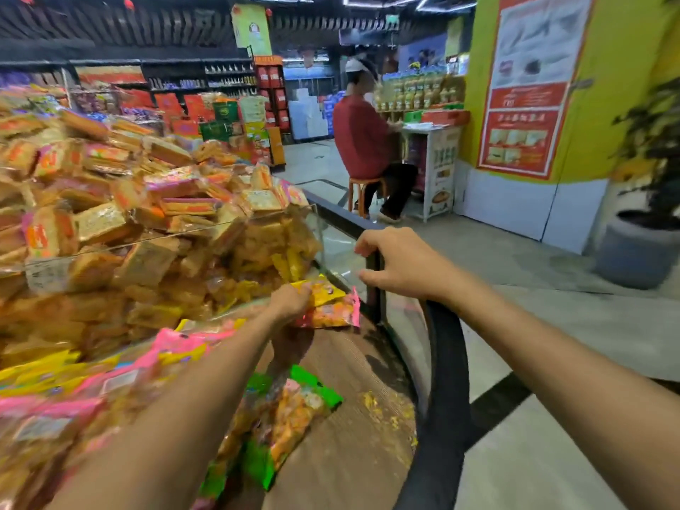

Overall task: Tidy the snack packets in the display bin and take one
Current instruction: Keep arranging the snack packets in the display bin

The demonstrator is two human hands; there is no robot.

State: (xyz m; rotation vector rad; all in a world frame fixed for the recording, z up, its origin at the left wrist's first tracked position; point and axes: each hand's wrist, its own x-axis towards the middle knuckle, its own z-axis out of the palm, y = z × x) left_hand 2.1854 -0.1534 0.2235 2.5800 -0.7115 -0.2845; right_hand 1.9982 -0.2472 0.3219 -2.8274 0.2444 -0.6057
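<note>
At the bin's far corner, two hands work among snack packets.

From the head view, the left hand (pixel 292 300) reaches in toward 12 o'clock and pinches the yellow packet (pixel 323 288), fingers curled over its near edge; that packet lies on top of a pink-edged packet (pixel 333 314), both on the wooden floor of the display bin (pixel 353 362) near its far corner. The right hand (pixel 395 265), at about 1 o'clock from the left, holds nothing; its fingers are loosely curled, fingertips touching the dark corner post (pixel 375 288) of the bin's rim. One green packet (pixel 290 410) lies nearer, at 6 o'clock from the left hand, beside the left forearm. Pink and yellow packets pile at 9 o'clock, too blurred to count. Behind a clear divider (pixel 165 237), a heap of orange wafer packs (pixel 121 200) rises, uncountable.
</note>
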